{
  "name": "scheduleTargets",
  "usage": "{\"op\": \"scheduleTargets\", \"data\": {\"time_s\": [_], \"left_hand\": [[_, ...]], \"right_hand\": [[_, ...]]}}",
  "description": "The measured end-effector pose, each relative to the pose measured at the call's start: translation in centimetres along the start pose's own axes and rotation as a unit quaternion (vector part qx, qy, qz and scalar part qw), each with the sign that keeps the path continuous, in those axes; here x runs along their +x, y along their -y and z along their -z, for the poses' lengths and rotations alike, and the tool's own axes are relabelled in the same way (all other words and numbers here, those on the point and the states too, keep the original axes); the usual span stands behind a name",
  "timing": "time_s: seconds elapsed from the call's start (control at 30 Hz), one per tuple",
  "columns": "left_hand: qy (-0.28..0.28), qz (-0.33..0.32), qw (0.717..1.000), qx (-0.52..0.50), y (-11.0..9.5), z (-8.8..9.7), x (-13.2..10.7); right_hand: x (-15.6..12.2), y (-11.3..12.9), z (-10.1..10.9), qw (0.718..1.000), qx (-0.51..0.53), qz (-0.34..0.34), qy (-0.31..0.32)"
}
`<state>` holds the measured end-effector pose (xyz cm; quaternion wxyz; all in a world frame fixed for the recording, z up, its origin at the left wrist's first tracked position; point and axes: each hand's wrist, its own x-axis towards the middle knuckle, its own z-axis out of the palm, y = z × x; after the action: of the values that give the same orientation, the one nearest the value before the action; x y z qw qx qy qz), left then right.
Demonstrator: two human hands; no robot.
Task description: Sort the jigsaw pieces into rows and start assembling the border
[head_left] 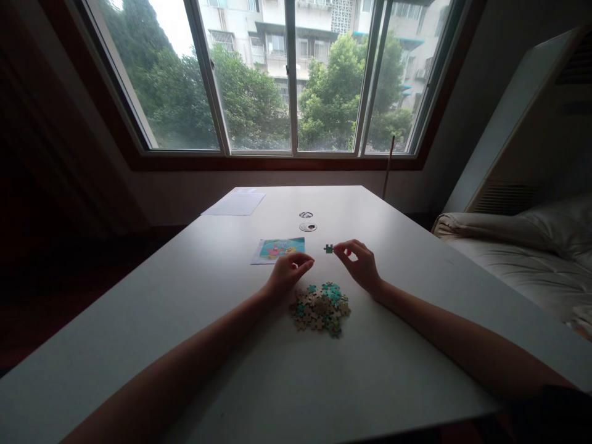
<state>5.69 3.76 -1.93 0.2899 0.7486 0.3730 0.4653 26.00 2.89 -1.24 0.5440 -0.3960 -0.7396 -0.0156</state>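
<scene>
My right hand is pinching 1 green puzzle piece between thumb and index fingertip. I am holding it beyond the puzzle heap, slightly right of the heap's middle; whether it is touching the table, I cannot tell. My left hand is arching just beside the heap, at its far left. Its thumb and index finger are curving toward each other, tips looking very close, but I cannot tell whether they are pinching anything.

The heap is sitting on the white table, mixing bare tan backs with teal, green and yellowish faces. Beyond the heap and to its left, a cartoon picture sheet is lying flat, my left hand partly covering it. Farther beyond the heap, 2 round marks are showing, and farther left of them pale paper is lying. Well right of the heap, a pale sofa is standing.
</scene>
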Motion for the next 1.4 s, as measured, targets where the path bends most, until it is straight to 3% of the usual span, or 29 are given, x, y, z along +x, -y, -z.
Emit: {"op": "scheduleTargets", "data": {"time_s": [0.33,0.67,1.4], "left_hand": [[-0.045,-0.094,0.992,0.070,-1.4,-0.1,-0.3],[-0.058,-0.134,0.983,0.115,-1.8,-0.2,-0.4],[-0.060,-0.138,0.979,0.134,-1.9,-0.1,-0.5]], "right_hand": [[-0.3,0.1,-0.4,0.995,0.034,0.014,0.097],[-0.5,0.1,-0.5,0.994,0.019,0.038,0.102],[-0.5,0.6,-0.3,0.992,0.001,0.055,0.112]]}}
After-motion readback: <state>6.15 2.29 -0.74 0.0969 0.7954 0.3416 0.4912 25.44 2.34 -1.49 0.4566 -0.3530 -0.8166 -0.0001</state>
